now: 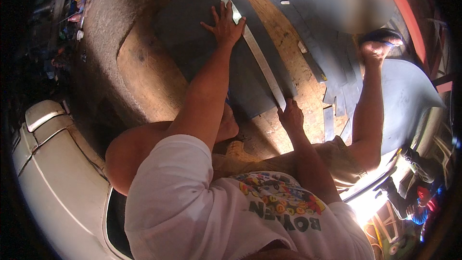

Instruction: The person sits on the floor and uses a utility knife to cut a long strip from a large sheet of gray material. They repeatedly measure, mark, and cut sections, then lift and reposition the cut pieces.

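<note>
A wide wooden desk [144, 67] carries a large dark grey sheet [192, 34], lying flat across its middle. The sheet looks thin and bendy, likely to sag if lifted by one corner, so it is best held flat or by two edges. Along its right edge lies a long metal ruler [260, 55], stiff, narrow and probably slippery on the sheet. The left hand [225, 25] presses down with fingers spread apart on the ruler's upper part. The right hand [290, 114] is closed at the ruler's near end; what it grips I cannot tell. Cut grey strips [337, 87] lie beside them.
</note>
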Demonstrator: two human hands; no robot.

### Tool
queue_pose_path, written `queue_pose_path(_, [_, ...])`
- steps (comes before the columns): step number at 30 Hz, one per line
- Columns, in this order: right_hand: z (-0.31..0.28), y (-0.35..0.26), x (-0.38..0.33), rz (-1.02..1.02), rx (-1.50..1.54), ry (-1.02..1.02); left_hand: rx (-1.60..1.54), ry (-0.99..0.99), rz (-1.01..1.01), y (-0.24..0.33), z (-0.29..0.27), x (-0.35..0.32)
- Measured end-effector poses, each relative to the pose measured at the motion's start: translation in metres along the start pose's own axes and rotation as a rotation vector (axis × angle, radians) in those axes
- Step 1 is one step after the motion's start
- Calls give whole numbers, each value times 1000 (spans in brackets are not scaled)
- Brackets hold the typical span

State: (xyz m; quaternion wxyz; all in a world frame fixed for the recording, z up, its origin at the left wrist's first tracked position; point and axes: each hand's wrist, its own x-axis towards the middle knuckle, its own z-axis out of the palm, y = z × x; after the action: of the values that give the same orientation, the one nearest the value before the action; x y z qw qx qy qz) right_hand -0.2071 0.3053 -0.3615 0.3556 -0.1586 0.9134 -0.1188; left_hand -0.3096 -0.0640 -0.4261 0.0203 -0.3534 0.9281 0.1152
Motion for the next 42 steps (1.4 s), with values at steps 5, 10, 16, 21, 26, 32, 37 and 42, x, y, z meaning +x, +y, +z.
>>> queue_pose_path(5, [4, 6, 1, -55, 83, 126, -93, 219, 32, -12, 35, 10])
queue_pose_path(10, [1, 10, -1, -19, -24, 108, -57, 120, 74, -29, 45, 18])
queue_pose_path(16, [-6, 7, -4, 8, -10, 68, -16, 105, 116, -22, 31, 13])
queue_pose_path(21, [-6, 5, -2, 2, -9, 81, -13, 108, 103, -18, 23, 14])
queue_pose_path(26, [1, 6, -1, -34, 1, 121, 84, 144, 91, -25, 22, 7])
queue_pose_path(32, [0, 7, 0, -3, 23, 101, 30, 73, 37, 0, 5, 1])
queue_pose_path(37, [-4, 2, 0, -3, -26, 72, -25, 20, -26, -4, -1, 0])
queue_pose_path(42, [-3, 2, 2, -8, -64, 82, -61, 15, -38, -2, -5, -1])
